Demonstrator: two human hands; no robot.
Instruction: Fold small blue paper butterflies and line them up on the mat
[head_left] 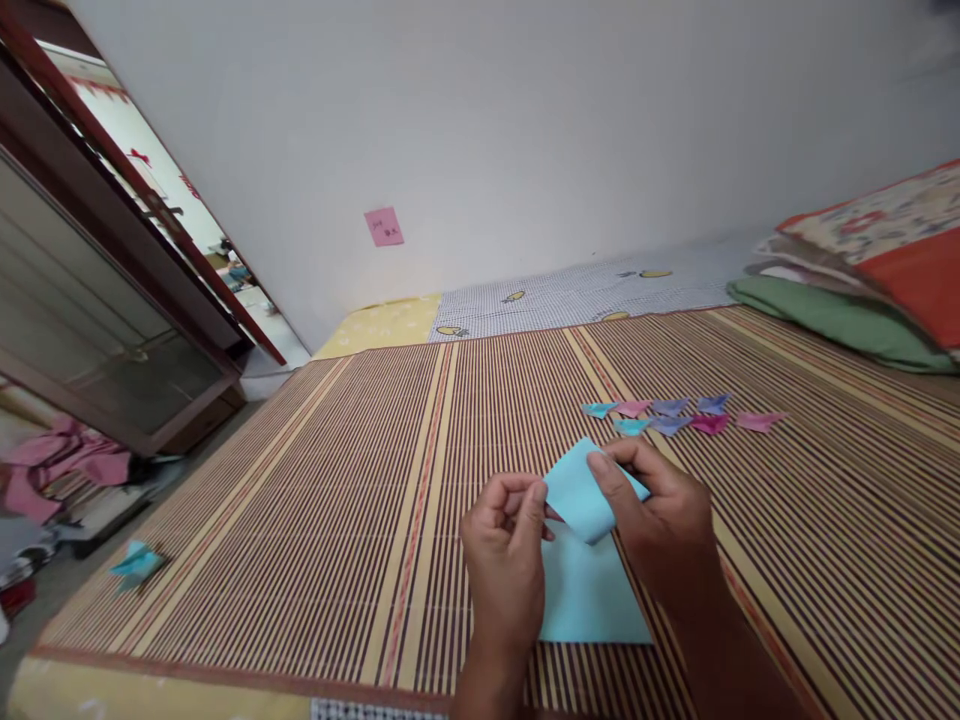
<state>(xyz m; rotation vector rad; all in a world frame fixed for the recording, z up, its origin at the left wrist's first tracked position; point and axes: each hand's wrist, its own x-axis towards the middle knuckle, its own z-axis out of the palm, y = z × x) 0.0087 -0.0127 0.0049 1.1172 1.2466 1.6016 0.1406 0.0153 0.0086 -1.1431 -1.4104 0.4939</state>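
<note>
A light blue sheet of paper [581, 490], folded over on itself, is held up between my two hands. My left hand [510, 560] pinches its left corner between thumb and fingers. On the other side my right hand [652, 510] grips the paper, thumb pressed flat on top and fingers behind. Beneath them, a second light blue sheet [592, 600] lies flat on the striped bamboo mat [360, 480]. Just beyond my right hand, several small folded paper boats sit in two rows, among them a magenta boat [709, 423] and a turquoise boat [632, 426].
A turquoise folded paper piece [138, 565] lies near the mat's left edge. Folded bedding [840, 315] is stacked at the right, against the wall. A pink note [384, 227] is stuck on the wall. At the left stands a brown-framed door [112, 290], with pink cloth [67, 460] below.
</note>
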